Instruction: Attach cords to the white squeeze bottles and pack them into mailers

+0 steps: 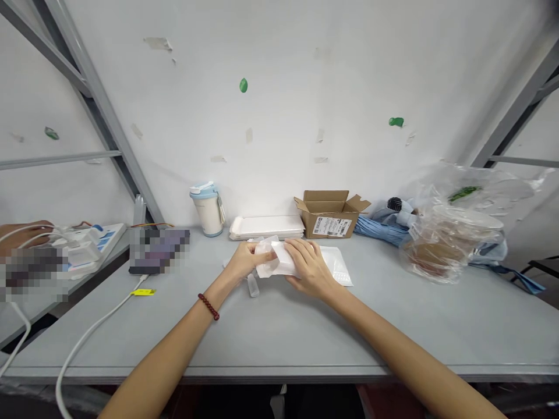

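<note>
A white packet (283, 265), with its mouth turned to the left, lies between my hands above the grey desk. My left hand (244, 260), a dark red bead bracelet at the wrist, pinches the thin, translucent edge at its left end. Over the packet's top and right side curls my right hand (309, 269), its thumb underneath. What is inside the packet cannot be seen. A flat white bubble mailer (338, 266) lies just behind my right hand. Below my left hand, a small translucent plastic piece (253, 286) rests on the desk.
Along the wall stand a tumbler (208, 209), stacked white mailers (273, 226) and an open cardboard box (327, 224). A blue umbrella (379, 231) and a plastic bag with containers (454, 244) are right. Left are a phone (163, 251), its cable (94, 329) and another person's hand (26, 237).
</note>
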Demonstrator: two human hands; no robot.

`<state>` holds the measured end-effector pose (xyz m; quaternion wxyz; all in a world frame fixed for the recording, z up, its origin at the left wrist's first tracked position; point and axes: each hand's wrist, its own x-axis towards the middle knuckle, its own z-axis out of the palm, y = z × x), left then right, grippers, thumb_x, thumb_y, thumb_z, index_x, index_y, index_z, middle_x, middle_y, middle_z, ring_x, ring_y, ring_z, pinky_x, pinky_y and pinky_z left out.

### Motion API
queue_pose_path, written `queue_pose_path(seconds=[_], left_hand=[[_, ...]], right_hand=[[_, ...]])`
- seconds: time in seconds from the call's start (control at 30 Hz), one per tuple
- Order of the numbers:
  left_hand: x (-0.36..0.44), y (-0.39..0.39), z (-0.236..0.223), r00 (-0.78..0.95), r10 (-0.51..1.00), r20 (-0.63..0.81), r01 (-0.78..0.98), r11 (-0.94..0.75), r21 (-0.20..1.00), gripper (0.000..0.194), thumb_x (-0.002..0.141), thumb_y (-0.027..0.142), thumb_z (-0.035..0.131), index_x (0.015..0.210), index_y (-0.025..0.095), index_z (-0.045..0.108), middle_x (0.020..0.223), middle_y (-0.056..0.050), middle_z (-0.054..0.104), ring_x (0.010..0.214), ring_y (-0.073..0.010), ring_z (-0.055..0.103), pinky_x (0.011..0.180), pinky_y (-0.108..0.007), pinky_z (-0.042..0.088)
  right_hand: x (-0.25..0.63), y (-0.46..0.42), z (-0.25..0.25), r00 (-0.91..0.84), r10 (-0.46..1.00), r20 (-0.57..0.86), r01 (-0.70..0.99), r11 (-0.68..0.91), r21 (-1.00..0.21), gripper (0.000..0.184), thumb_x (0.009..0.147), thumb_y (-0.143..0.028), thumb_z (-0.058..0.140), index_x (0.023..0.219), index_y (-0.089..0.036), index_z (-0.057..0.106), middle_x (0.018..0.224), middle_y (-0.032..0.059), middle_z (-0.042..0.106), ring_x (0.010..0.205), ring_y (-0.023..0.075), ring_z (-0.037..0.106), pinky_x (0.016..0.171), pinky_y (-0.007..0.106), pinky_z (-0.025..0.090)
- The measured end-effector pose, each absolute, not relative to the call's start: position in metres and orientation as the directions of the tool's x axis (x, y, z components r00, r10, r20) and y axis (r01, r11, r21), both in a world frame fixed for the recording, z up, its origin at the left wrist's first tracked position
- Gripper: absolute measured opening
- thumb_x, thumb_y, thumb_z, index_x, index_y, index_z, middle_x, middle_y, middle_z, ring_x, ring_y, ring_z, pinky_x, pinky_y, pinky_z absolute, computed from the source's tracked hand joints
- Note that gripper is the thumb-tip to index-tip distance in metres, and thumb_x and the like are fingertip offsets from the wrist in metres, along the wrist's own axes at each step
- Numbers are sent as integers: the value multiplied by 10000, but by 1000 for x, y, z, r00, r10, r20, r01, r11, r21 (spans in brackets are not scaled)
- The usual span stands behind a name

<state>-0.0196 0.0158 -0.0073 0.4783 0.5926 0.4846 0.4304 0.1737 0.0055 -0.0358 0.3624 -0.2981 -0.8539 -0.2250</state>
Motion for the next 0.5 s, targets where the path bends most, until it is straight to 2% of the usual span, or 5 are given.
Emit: queue_pose_path(seconds=[0.13,0.27,0.4,0.5], left_hand=[[-20,15,-7,144,989,-18,172,-7,985,306,590,396,730,567,127,586,474,14,530,424,-92,456,406,-213,327],[-21,16,-9,163,984,-67,176,38,984,302,608,380,714,527,130,565,442,13,514,397,-88,434,388,-216,316],[-22,18,-14,248,962,-110,95,89,991,271,602,352,734,688,113,641,598,-17,609,528,-118,531,476,-223,395],[-23,18,-15,314,937,-156,80,138,987,291,627,350,721,789,117,657,665,-31,638,602,-144,577,530,-237,434]], right_hand=[[169,4,-40,-539,294,789,720,648,250,426,883,-209,442,1294,-110,386,1241,183,565,1192,274,468,963,465,300],[167,5,-45,-557,325,764,746,600,289,381,886,-147,397,1261,-95,439,1226,181,577,1172,280,480,938,471,323],[169,8,-50,-579,338,742,762,548,345,382,872,-69,363,1234,-85,483,1197,178,589,1175,285,473,928,462,343],[171,10,-52,-617,305,725,733,558,389,381,884,-46,336,1224,-96,500,1146,159,617,1126,240,515,929,423,361]])
